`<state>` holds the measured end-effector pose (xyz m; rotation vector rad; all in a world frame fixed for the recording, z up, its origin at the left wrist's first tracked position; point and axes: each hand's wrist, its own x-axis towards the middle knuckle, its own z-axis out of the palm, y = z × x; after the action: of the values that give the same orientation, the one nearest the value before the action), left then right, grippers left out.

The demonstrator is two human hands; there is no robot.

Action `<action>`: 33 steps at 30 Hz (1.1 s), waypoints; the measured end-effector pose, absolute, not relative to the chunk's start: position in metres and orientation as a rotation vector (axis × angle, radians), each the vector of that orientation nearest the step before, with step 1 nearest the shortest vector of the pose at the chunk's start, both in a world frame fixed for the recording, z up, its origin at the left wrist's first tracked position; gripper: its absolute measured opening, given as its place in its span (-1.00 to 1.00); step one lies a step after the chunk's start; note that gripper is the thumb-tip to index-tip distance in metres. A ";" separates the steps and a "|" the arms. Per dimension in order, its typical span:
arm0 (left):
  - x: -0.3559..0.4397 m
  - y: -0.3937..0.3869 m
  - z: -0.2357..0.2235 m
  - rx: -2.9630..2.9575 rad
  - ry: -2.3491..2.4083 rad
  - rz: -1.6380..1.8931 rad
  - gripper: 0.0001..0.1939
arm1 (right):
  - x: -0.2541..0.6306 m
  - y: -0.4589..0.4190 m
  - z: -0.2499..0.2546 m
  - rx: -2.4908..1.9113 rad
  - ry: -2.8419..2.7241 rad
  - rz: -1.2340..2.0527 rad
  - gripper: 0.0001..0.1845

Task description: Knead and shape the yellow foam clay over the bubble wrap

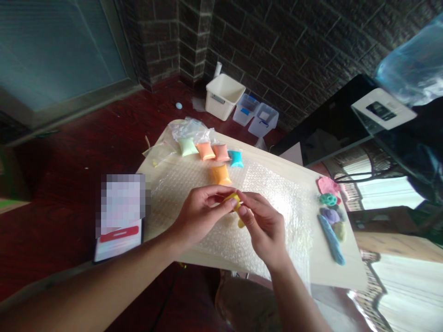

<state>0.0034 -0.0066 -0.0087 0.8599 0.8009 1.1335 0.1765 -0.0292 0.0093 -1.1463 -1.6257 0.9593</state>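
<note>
Over the middle of the table, my left hand and my right hand meet at a piece of yellow modelling clay. Thumbs and fingertips of both hands pinch it, and a short end hangs below between them. Bubble wrap lies beneath the hands. Just beyond the fingers is an orange-yellow clay packet. Behind it sit a pale green packet, an orange packet, a salmon packet and a turquoise packet.
Shaped clay pieces, including a pink one and a long blue strip, lie along the table's right side. Crumpled clear plastic is at the far left corner. A white basket and clear bins stand on the floor beyond.
</note>
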 end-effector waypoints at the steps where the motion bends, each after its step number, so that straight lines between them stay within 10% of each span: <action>1: 0.004 -0.006 -0.008 0.845 0.783 1.130 -0.69 | 0.176 -0.030 0.009 -1.149 -1.642 0.960 -0.61; 33: -0.005 -0.002 -0.030 1.245 0.961 1.200 -0.62 | 0.184 -0.026 0.004 -1.368 -1.852 0.671 -0.70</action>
<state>-0.0047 -0.0019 -0.0301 1.2454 0.9609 1.2002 0.1837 -0.0255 0.0036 -1.3680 -1.8521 0.6715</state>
